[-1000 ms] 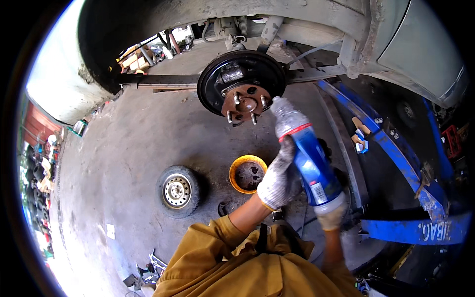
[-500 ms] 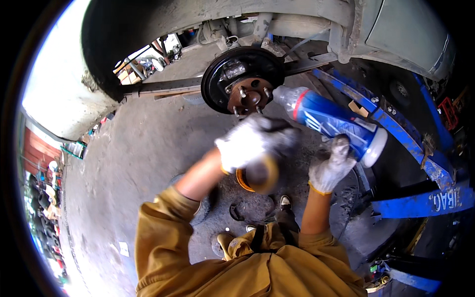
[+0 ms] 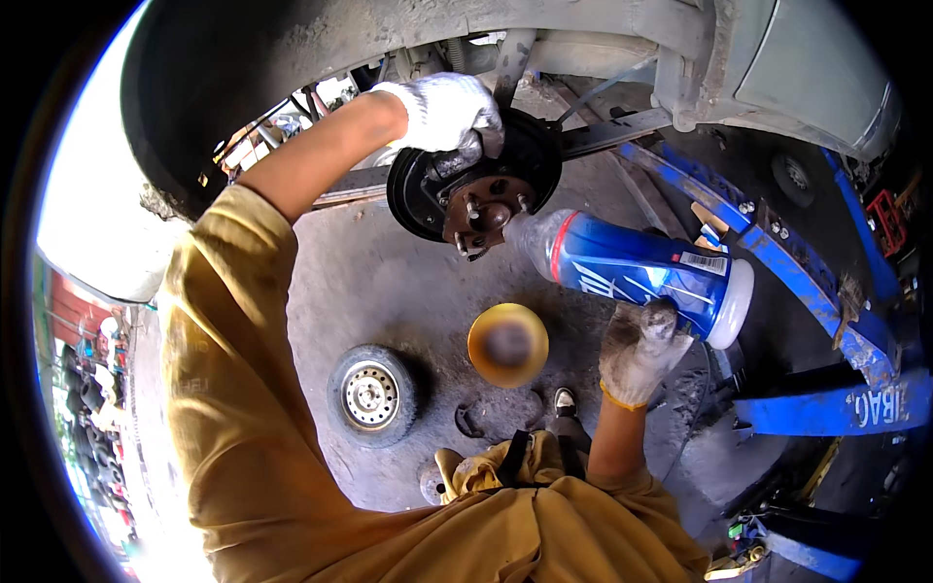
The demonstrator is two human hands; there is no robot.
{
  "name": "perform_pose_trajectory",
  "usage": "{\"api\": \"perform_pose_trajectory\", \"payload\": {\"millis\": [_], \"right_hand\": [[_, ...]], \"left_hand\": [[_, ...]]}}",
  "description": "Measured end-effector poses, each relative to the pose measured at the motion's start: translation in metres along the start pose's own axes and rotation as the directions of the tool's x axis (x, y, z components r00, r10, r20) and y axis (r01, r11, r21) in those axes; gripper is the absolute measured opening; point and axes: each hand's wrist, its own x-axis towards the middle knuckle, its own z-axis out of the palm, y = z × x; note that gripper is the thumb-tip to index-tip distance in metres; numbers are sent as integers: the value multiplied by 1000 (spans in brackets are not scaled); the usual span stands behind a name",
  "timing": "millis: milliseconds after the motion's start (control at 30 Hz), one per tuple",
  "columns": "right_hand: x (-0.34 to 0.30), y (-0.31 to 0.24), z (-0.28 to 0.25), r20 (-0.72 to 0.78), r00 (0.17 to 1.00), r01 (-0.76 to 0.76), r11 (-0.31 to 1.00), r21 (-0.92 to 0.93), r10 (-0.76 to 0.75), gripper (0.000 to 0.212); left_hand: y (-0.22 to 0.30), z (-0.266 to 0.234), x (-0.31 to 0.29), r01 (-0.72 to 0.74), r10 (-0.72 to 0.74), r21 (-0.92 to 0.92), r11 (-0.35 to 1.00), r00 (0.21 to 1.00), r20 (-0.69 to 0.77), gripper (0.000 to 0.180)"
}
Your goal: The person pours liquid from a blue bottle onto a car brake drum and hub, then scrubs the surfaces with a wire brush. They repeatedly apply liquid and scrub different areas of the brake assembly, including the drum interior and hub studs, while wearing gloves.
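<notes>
My left hand (image 3: 449,115), in a white glove with greyed fingertips, reaches to the top of the black brake backing plate (image 3: 408,199). Its fingers are curled there, and whatever lies in them is hidden. A rusty wheel hub (image 3: 483,216) with studs sticks out of the plate's middle. To the right, my gloved right hand (image 3: 641,350) grips a large blue plastic bottle (image 3: 646,267) with a clear neck and white base. The bottle lies nearly level, its neck tilted slightly up toward the hub and overlapping it in view.
A yellow round bowl (image 3: 476,335) with a dark middle is below the hub. Left of it a wheel with tyre (image 3: 370,395) lies on the floor. Blue lift arms (image 3: 787,262) stretch along the right. The vehicle body (image 3: 622,24) overhangs the far side.
My left hand has moved from above the bowl up and away to the top of the backing plate, uncovering the bowl and wheel. The bottle has shifted slightly left and down in my right hand.
</notes>
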Motion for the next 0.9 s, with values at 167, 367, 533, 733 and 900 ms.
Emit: {"api": "perform_pose_trajectory", "payload": {"millis": [167, 367, 533, 733, 900], "right_hand": [[4, 13, 16, 156, 947, 321, 856, -406, -281, 112], [-10, 5, 22, 207, 969, 202, 908, -366, -133, 101], [-12, 11, 13, 237, 972, 84, 937, -340, -1, 98], [-20, 30, -21, 288, 911, -186, 917, -353, 295, 94], [-21, 53, -49, 286, 834, -375, 864, -335, 472, 91]], "left_hand": [[-1, 6, 6, 2, 2, 65, 998, 999, -48, 24], [-3, 7, 17, -153, 185, 279, 948, 978, -94, 14], [9, -4, 13, -111, 126, 347, 931, 992, -20, 12], [7, -1, 21, -153, 159, 428, 891, 987, 20, 14], [0, 5, 23, -201, 215, 320, 926, 977, -9, 10]]}}
